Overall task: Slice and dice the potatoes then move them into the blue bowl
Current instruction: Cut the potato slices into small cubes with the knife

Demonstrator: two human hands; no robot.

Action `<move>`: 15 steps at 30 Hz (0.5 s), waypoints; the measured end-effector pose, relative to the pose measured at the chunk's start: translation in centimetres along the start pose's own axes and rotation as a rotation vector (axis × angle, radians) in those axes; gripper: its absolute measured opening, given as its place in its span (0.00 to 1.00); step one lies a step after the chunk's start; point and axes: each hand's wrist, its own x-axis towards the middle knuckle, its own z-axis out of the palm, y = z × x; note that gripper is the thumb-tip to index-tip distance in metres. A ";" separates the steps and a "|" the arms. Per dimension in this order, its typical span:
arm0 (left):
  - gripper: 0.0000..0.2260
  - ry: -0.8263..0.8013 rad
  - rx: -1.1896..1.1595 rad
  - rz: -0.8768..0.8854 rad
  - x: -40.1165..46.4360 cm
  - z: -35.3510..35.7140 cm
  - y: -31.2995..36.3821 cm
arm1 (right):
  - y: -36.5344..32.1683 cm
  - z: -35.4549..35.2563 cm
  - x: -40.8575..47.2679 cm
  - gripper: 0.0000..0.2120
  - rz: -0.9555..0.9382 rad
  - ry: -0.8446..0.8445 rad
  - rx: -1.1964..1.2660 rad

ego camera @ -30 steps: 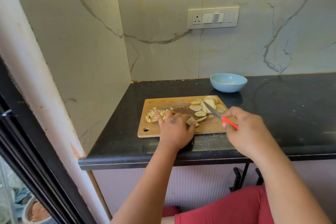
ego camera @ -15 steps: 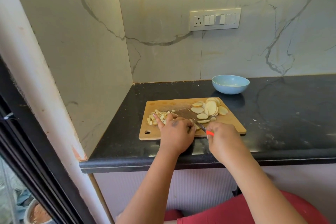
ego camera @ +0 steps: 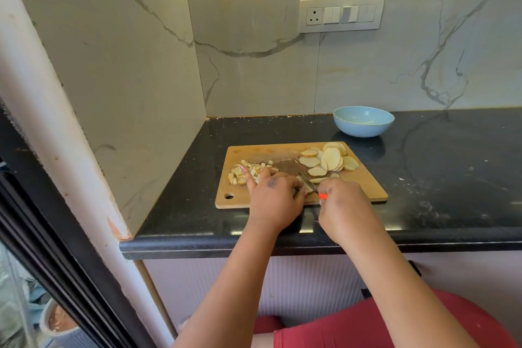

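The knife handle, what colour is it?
Bright orange-red. The knife handle peeks out of the right hand in the head view.

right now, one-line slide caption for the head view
Left hand steadies potato while right hand dices with knife on cutting board; blue bowl waits behind.

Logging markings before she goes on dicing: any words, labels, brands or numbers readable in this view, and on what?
None can be read.
Switch plate: socket and rocker switches, no lettering visible.
Blue bowl: plain, no mark.
Cutting board: bare wood, no brand visible.
Knife: orange handle mostly hidden in the right hand; blade too small to show any stamp.
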 end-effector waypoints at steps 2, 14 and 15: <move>0.13 -0.006 -0.008 -0.011 0.0 0.0 0.0 | -0.4 -0.1 0.6 0.12 -0.006 -0.019 -0.006; 0.14 -0.041 -0.038 -0.027 0.2 -0.1 -0.1 | 2.1 -4.2 -2.8 0.04 -0.069 -0.074 -0.084; 0.14 -0.042 -0.046 -0.026 0.1 -0.1 -0.1 | 2.5 -4.2 -3.1 0.04 -0.089 -0.034 -0.071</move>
